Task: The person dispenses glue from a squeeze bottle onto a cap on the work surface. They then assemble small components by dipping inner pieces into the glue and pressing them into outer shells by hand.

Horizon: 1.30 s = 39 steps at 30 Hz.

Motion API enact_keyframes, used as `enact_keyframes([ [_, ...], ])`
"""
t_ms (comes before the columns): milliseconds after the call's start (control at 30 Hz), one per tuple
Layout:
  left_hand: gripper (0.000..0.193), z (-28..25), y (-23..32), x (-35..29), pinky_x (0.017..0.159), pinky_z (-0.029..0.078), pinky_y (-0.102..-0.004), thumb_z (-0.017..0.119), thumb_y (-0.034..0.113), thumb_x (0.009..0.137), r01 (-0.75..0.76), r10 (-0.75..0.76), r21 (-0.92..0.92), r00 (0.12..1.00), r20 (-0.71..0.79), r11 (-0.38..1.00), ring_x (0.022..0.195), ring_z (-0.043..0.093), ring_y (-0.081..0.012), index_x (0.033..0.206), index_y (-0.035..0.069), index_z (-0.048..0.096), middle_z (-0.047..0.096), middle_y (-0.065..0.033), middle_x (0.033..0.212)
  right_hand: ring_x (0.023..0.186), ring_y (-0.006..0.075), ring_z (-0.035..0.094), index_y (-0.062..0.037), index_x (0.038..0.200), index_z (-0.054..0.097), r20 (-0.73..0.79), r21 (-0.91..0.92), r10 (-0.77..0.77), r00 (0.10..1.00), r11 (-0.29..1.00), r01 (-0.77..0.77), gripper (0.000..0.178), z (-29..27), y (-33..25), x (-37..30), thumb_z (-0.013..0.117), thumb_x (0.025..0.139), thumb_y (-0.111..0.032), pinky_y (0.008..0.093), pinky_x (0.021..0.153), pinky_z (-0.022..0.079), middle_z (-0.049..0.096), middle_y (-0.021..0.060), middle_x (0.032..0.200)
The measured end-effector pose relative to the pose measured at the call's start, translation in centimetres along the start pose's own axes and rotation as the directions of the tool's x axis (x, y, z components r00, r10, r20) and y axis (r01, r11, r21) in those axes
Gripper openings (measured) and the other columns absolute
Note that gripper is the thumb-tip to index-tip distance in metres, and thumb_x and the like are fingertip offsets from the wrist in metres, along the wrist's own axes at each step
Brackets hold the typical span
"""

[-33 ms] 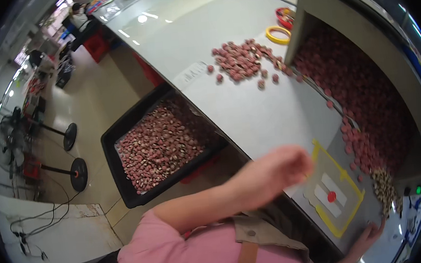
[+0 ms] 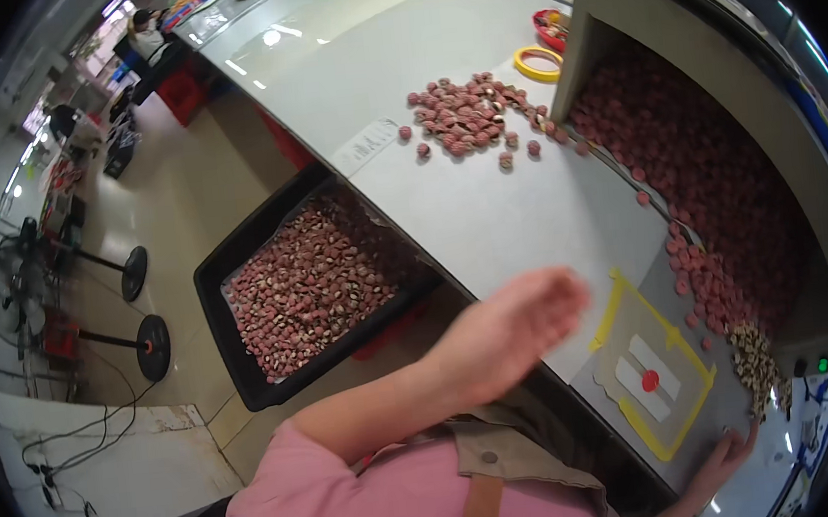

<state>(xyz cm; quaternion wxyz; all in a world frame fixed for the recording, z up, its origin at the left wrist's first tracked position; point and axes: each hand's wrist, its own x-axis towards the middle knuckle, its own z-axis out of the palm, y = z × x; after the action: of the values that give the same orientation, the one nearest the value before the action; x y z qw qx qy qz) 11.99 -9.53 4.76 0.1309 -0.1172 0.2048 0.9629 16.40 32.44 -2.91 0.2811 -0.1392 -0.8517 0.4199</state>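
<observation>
My left hand (image 2: pixel 523 326) hovers above the near edge of the bench (image 2: pixel 490 222), beside a grey board with a yellow tape border (image 2: pixel 686 422). Its fingers are curled together, and their undersides are hidden, so anything inside cannot be made out. On the bench at lower right rests my right hand (image 2: pixel 719 460), fingers apart, a fingertip by a heap of small gold-and-dark pieces (image 2: pixel 756 366). Past it, small round reddish-pink pieces (image 2: pixel 712 173) fill a grey hooded opening. A red dot on white strips (image 2: pixel 650 381) marks the middle of the board.
Left of the bench stands a black tub (image 2: pixel 236 363) of pink and pale round pieces. A loose pile of pink pieces (image 2: pixel 461 116), a yellow tape roll (image 2: pixel 537 65) and a red bowl (image 2: pixel 550 30) lie farther back. Floor fans (image 2: pixel 153 345) stand far left.
My left hand has moved slightly left, away from the taped board. My right hand stays at about the same spot. The whole view has shifted slightly.
</observation>
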Motion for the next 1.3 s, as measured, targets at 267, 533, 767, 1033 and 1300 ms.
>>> enact_keyframes([
  [267,0.043,1.1,2.6,-3.1,0.111,0.025,-0.0362,0.033,0.021,0.099,-0.242,0.252,-0.206,0.968,0.020,0.948,0.133,0.027,-0.0221,0.137,0.002,0.027,0.030,-0.0124,0.141,0.081,0.0116,0.043,-0.0074,0.137,0.032,0.018,-0.033,0.006,1.000,0.999,-0.005,0.047,-0.1,0.4,0.1,0.046,0.093,-0.015,0.0234,0.073,0.036,0.047,0.0039,0.092],
  [533,0.044,3.7,3.9,-6.0,0.112,0.021,-0.0365,0.030,0.025,0.099,-0.220,0.277,-0.300,0.947,0.162,0.928,0.135,0.022,-0.0215,0.139,0.008,0.026,0.025,-0.0102,0.145,0.108,0.0376,0.051,0.0047,0.131,0.034,-0.046,-0.185,0.172,0.984,0.967,-0.178,0.052,0.8,-5.3,-1.4,0.053,0.086,-0.012,0.0410,0.092,0.043,0.048,0.0297,0.120],
  [767,0.044,3.3,4.9,-5.0,0.111,0.022,-0.0392,0.035,0.027,0.098,-0.315,0.328,-0.261,0.945,0.007,0.913,0.133,0.027,-0.0221,0.137,0.007,0.031,0.031,-0.0093,0.143,0.077,0.0107,0.041,-0.0077,0.137,0.032,-0.006,-0.064,-0.002,1.000,0.998,0.002,0.047,0.3,0.5,-0.4,0.046,0.093,-0.015,0.0224,0.070,0.035,0.046,0.0026,0.090],
  [1033,0.047,4.7,1.1,-3.8,0.111,0.019,-0.0373,0.034,0.026,0.098,0.050,0.009,-0.282,0.979,0.202,0.958,0.134,0.024,-0.0193,0.141,0.009,0.025,0.029,-0.0058,0.144,0.080,0.0108,0.043,-0.0076,0.136,0.032,0.038,-0.094,-0.007,0.999,0.996,0.011,0.046,-0.4,1.5,-0.1,0.046,0.093,-0.014,0.0222,0.072,0.035,0.047,0.0034,0.091],
  [1300,0.044,4.2,2.6,-3.3,0.111,0.022,-0.0361,0.029,0.027,0.099,-0.125,0.157,-0.239,0.981,0.117,0.963,0.133,0.028,-0.0203,0.139,0.008,0.028,0.032,-0.0084,0.142,0.085,0.0124,0.045,-0.0071,0.137,0.032,0.035,-0.087,0.017,0.999,0.996,-0.014,0.047,-0.2,0.5,-0.3,0.046,0.093,-0.012,0.0240,0.078,0.037,0.047,0.0048,0.092],
])
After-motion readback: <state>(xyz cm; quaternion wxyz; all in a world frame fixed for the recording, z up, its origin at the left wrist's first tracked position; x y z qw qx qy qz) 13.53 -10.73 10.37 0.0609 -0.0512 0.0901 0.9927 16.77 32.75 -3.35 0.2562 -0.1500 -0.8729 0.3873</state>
